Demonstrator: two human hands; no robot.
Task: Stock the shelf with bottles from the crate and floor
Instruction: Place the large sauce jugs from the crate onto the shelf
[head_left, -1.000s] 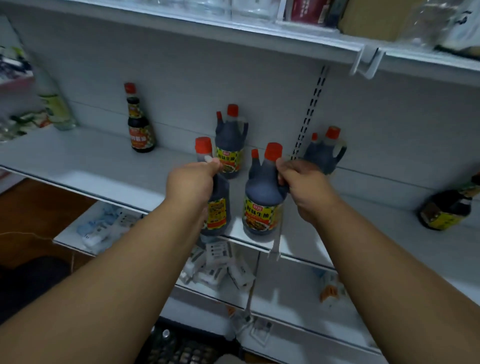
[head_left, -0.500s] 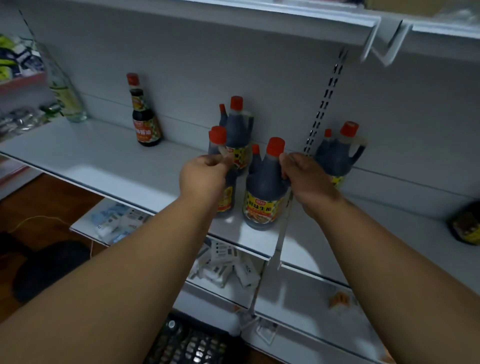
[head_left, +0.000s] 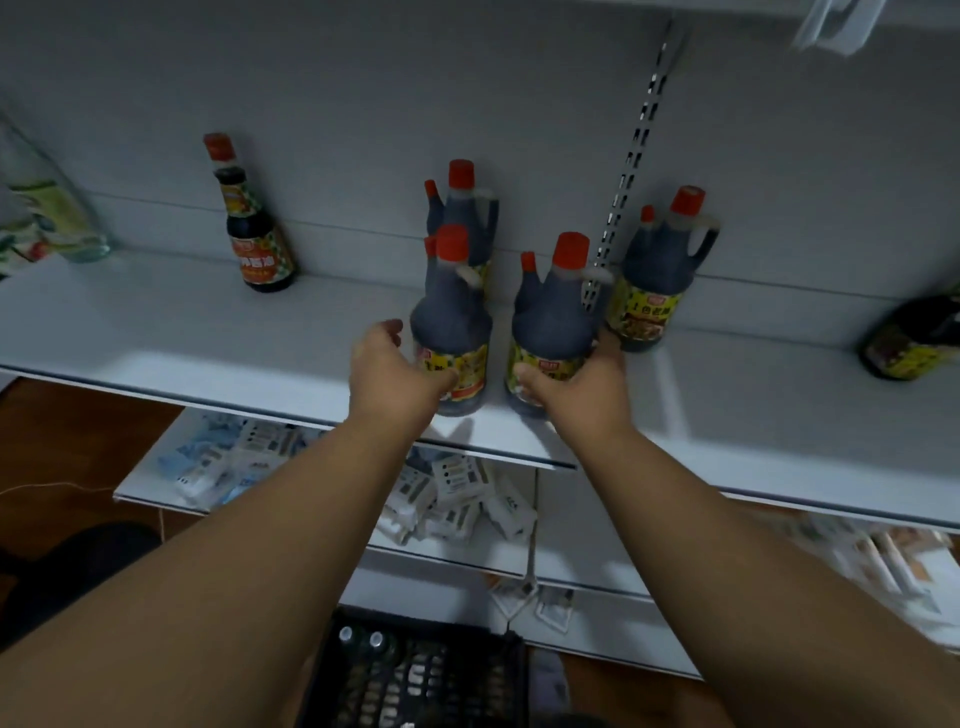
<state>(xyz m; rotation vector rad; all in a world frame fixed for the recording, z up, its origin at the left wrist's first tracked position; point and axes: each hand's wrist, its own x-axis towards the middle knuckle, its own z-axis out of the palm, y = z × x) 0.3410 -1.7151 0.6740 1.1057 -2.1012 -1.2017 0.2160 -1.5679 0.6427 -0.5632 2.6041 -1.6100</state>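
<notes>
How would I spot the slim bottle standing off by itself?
Find the white shelf and follow its back wall leftward from the handled jugs. The slim bottle stands alone there; unlike the jugs, it has no handle, a narrow neck and one red cap.

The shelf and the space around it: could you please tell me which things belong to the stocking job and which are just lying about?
Job: left hand and right hand, each on a front jug; shelf; crate.
Lying about: packets below; clear bottle.

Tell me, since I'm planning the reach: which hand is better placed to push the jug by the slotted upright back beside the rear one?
Right hand: it grips that jug.
</notes>
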